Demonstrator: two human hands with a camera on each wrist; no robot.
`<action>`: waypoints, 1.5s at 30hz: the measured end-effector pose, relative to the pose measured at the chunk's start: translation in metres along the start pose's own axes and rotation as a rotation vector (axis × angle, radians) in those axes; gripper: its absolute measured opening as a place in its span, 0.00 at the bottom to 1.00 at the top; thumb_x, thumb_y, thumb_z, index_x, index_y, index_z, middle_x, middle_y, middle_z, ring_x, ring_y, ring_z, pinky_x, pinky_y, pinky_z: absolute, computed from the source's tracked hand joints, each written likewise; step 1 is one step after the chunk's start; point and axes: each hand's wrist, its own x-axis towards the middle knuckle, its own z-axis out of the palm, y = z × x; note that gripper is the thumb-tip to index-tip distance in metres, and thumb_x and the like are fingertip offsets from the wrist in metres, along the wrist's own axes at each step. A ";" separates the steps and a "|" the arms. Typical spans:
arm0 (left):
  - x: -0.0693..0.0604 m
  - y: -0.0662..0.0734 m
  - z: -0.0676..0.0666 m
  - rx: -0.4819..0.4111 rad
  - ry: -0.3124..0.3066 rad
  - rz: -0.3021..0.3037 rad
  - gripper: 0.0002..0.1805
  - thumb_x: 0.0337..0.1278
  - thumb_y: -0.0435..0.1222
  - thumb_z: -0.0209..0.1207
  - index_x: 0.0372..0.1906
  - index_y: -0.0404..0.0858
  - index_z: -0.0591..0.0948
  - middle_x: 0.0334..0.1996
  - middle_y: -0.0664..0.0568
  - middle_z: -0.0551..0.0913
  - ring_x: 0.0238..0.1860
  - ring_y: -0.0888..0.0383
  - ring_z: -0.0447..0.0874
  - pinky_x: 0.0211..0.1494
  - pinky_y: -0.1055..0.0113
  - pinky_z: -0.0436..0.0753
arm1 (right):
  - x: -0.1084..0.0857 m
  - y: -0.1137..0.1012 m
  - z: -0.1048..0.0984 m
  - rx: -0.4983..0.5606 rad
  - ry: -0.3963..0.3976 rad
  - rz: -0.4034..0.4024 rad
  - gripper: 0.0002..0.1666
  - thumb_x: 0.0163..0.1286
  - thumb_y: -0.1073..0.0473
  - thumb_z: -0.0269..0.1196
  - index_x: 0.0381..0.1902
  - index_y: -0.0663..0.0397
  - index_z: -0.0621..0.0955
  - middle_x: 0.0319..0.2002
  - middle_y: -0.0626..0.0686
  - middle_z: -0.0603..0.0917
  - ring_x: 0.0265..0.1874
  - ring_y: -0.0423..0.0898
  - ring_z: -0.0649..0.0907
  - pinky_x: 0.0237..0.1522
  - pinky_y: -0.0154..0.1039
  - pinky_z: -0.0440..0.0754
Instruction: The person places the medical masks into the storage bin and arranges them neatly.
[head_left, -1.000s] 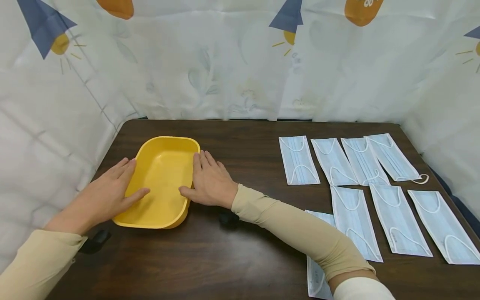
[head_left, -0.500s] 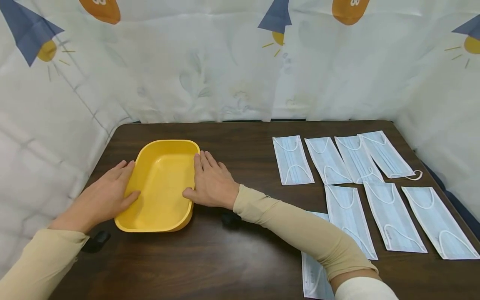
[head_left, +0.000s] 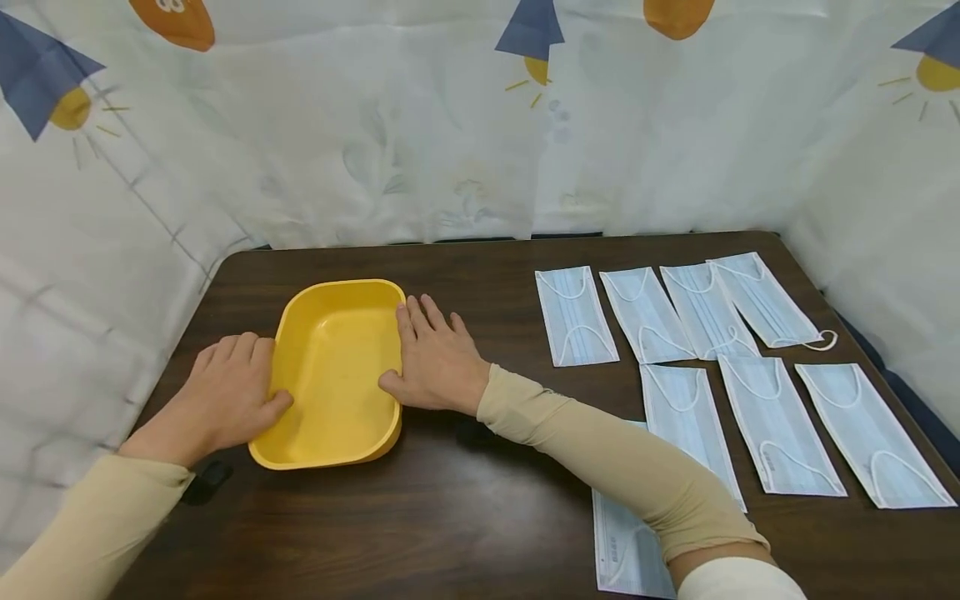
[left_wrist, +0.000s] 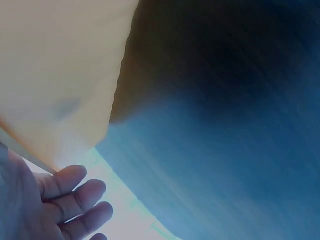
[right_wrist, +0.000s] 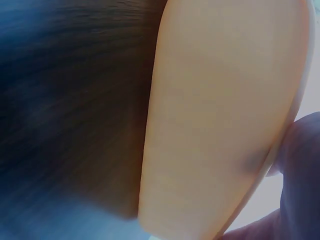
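A shallow yellow plastic basin (head_left: 333, 367) with rounded corners stands on the left part of the dark wooden table. My left hand (head_left: 232, 392) grips its left rim in the head view, thumb over the inside and fingers bent down outside. Those bent fingers (left_wrist: 75, 195) show beside the basin's outer wall (left_wrist: 60, 75) in the left wrist view. Along the right rim, my right hand (head_left: 441, 358) rests with straight, extended fingers, its thumb reaching over the edge. The right wrist view shows the basin's side (right_wrist: 220, 120) with part of that hand at the lower right.
Several pale blue face masks (head_left: 577, 317) with white ear loops lie flat in rows on the right of the table (head_left: 420, 525). The right sleeve (head_left: 600, 458) crosses over some nearer masks (head_left: 626, 550). A patterned white curtain (head_left: 420, 125) surrounds the back and sides.
The basin has slid rightward over the table with both hands at its sides. My left fingers, straight before, have bent down over the rim. The head view has shifted slightly.
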 end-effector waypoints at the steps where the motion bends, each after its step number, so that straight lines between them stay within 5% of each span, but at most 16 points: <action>1: 0.001 0.002 0.000 -0.002 -0.008 -0.005 0.27 0.56 0.44 0.60 0.49 0.26 0.67 0.40 0.37 0.69 0.48 0.35 0.68 0.50 0.42 0.69 | -0.001 0.002 0.000 0.006 0.009 0.007 0.53 0.73 0.35 0.46 0.84 0.57 0.46 0.85 0.58 0.50 0.86 0.57 0.50 0.80 0.62 0.60; 6: 0.006 0.011 0.000 -0.007 -0.016 -0.002 0.25 0.56 0.45 0.60 0.45 0.28 0.67 0.35 0.42 0.68 0.43 0.40 0.67 0.45 0.48 0.66 | -0.006 0.015 0.002 0.030 0.074 0.043 0.51 0.69 0.34 0.48 0.80 0.61 0.59 0.80 0.61 0.64 0.83 0.60 0.59 0.77 0.61 0.66; 11: 0.013 0.022 0.000 -0.028 -0.041 -0.001 0.23 0.57 0.46 0.59 0.44 0.30 0.67 0.33 0.45 0.66 0.39 0.44 0.64 0.41 0.54 0.62 | -0.013 0.028 0.004 0.013 0.114 0.026 0.36 0.68 0.37 0.49 0.62 0.56 0.74 0.64 0.56 0.78 0.78 0.63 0.65 0.75 0.62 0.68; 16: 0.017 0.034 0.000 -0.070 -0.030 0.001 0.21 0.57 0.45 0.59 0.43 0.32 0.68 0.32 0.46 0.66 0.38 0.46 0.63 0.41 0.56 0.60 | -0.019 0.039 0.005 -0.052 0.129 -0.001 0.28 0.69 0.39 0.47 0.51 0.55 0.75 0.50 0.54 0.77 0.59 0.57 0.74 0.69 0.53 0.71; 21: 0.019 0.042 0.001 -0.088 -0.008 0.007 0.19 0.57 0.44 0.58 0.41 0.34 0.67 0.32 0.47 0.66 0.38 0.47 0.62 0.42 0.56 0.59 | -0.026 0.045 0.005 -0.084 0.171 -0.015 0.20 0.68 0.41 0.49 0.38 0.52 0.72 0.36 0.51 0.71 0.41 0.51 0.68 0.50 0.45 0.69; 28: 0.020 0.058 0.003 -0.116 0.005 0.008 0.17 0.58 0.43 0.57 0.39 0.35 0.67 0.31 0.48 0.65 0.38 0.48 0.61 0.42 0.56 0.58 | -0.036 0.055 0.003 -0.129 0.190 -0.042 0.18 0.67 0.43 0.50 0.34 0.52 0.71 0.31 0.51 0.70 0.36 0.50 0.67 0.40 0.41 0.62; 45: 0.026 0.089 0.010 -0.207 0.059 0.023 0.13 0.56 0.41 0.55 0.36 0.37 0.67 0.32 0.48 0.65 0.37 0.49 0.60 0.43 0.56 0.57 | -0.060 0.086 0.000 -0.135 0.210 -0.088 0.16 0.65 0.46 0.48 0.31 0.52 0.70 0.30 0.50 0.68 0.34 0.49 0.67 0.41 0.43 0.63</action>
